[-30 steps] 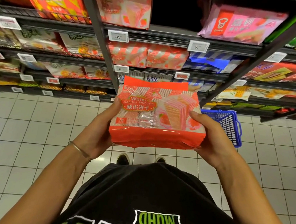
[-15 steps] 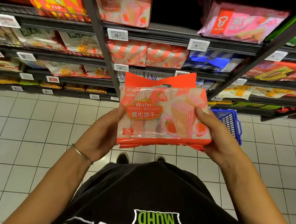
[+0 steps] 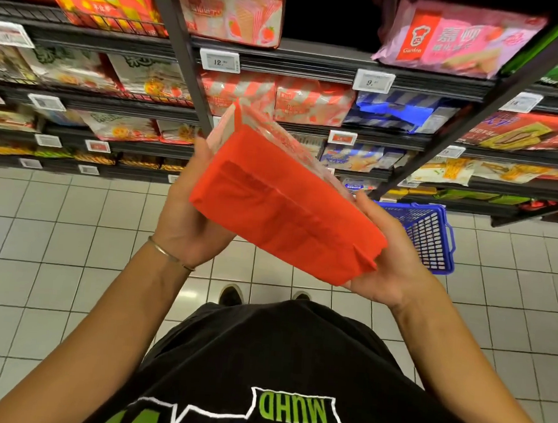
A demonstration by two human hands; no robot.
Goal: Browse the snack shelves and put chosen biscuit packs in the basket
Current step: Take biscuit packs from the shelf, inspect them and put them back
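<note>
The wafer biscuit pack (image 3: 284,208) is held up at chest height between both hands, tilted so its plain red underside faces the camera — probably to read the back or check the seal before choosing it. The left hand (image 3: 188,218) clasps its far-left end and the right hand (image 3: 389,268) cups its lower right corner, so both form a closed grip on the pack. Just beyond the right grip the blue basket (image 3: 431,238) sits on the white tiled floor (image 3: 36,260) — apparently empty — beneath dark metal shelves (image 3: 314,62) of wafer packs with price tags.
</note>
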